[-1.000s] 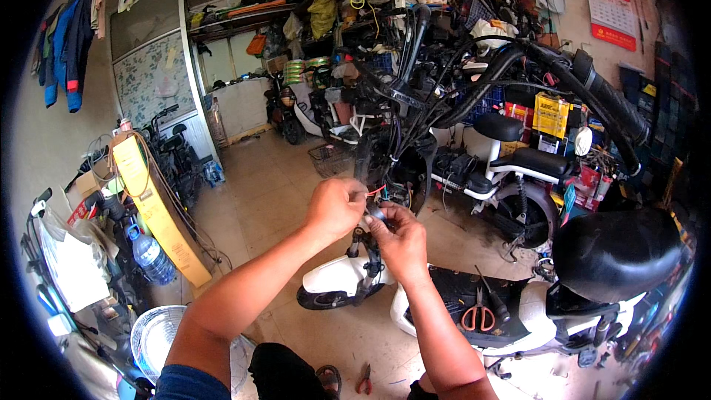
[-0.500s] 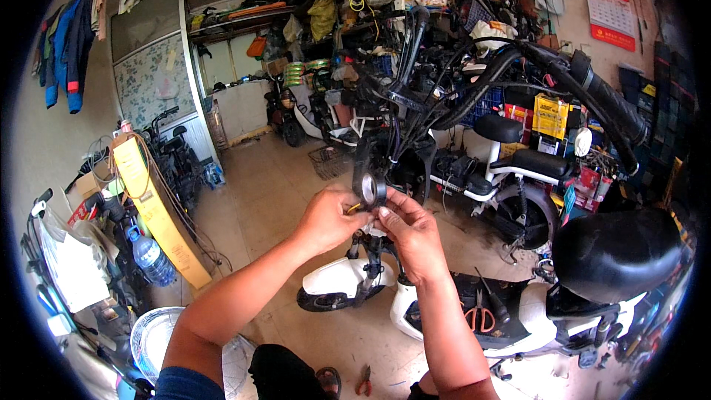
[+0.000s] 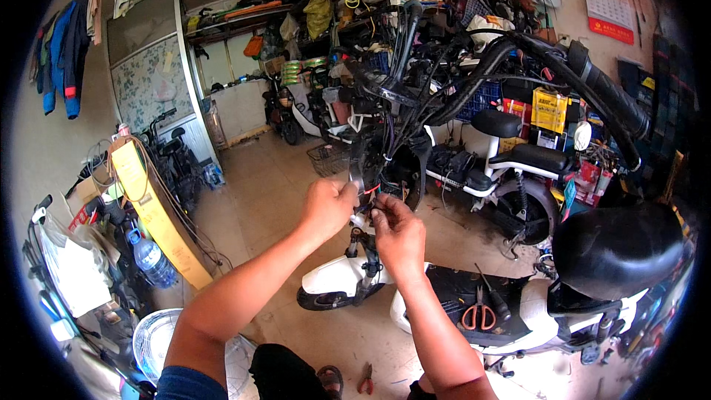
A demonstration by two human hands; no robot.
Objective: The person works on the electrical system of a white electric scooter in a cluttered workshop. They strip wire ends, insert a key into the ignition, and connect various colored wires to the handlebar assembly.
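In front of the scooter's steering column (image 3: 396, 115), my hands work close together. My left hand (image 3: 329, 209) is closed; a grey, shiny edge past its fingertips looks like the roll of black tape (image 3: 356, 175), mostly hidden. A short red wire (image 3: 372, 190) shows between the two hands. My right hand (image 3: 400, 235) pinches thumb against fingers at the wires just below it; its exact hold is partly covered. Dark cables hang from the handlebar (image 3: 511, 48) above. Under my hands is the white front fender (image 3: 337, 280).
Orange-handled scissors (image 3: 478, 316) and a black-handled screwdriver (image 3: 498, 304) lie on the scooter's footboard. Its black seat (image 3: 618, 252) is at the right. Pliers (image 3: 365, 378) lie on the floor by my foot. A yellow panel (image 3: 159, 211) leans at left beside a water bottle (image 3: 152, 259).
The tape roll, seen upright between both hands before, is now mostly out of sight by my left hand. The red wire has come into view. My right hand has moved slightly down and left.
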